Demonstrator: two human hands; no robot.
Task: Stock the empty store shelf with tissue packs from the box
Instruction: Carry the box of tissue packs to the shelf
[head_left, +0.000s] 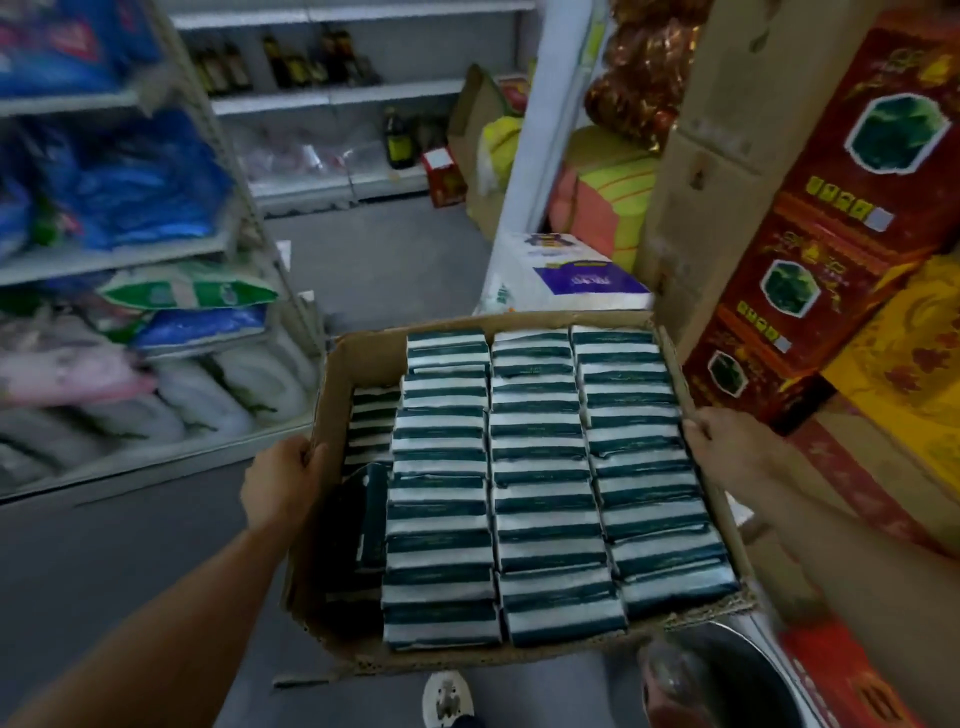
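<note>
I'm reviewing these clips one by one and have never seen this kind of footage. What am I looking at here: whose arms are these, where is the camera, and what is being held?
There is no machine: a person wears a wide-angle camera on the head, looking forward and down. The left hand and right hand grip opposite side walls of an open cardboard box, carried above the floor. Inside stand rows of green-and-white tissue packs, nearly filling it. A shelf with bagged goods is on the left, red cartons on the right. A shoe shows below.

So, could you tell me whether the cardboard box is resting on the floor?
No, the left hand and right hand hold the cardboard box by its side walls, above the floor.
</note>
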